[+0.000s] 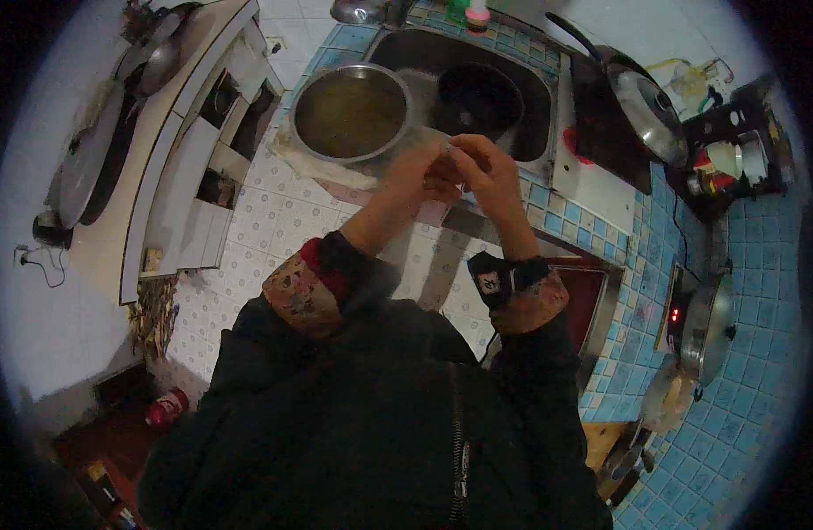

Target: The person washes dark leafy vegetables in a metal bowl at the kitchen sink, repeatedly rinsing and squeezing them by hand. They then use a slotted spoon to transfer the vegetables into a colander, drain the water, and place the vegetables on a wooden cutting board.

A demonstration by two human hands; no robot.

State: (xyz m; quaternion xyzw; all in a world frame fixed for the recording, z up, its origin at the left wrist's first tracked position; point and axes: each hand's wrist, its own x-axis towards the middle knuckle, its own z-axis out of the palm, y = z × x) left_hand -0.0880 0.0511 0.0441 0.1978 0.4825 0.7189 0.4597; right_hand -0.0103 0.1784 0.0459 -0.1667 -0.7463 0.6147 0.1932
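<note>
My left hand (428, 173) and my right hand (484, 167) meet at the fingertips above the front rim of a metal sink (546, 119). The fingers are bent inward; whether something small lies between them is too blurred to tell. Just left of my hands, a round metal basin (408, 99) holds murky brownish liquid. Beyond my fingers, a dark round pan or bowl (479, 99) sits in the sink. Under the basin's near side a pale cloth (330, 171) lies along the counter edge.
At the right stands a lidded wok (645, 112) with a long handle. A covered pan (711, 331) rests on a cooker with a red display (675, 315). To the left is a white cabinet (188, 165). A bottle (477, 16) stands behind the sink.
</note>
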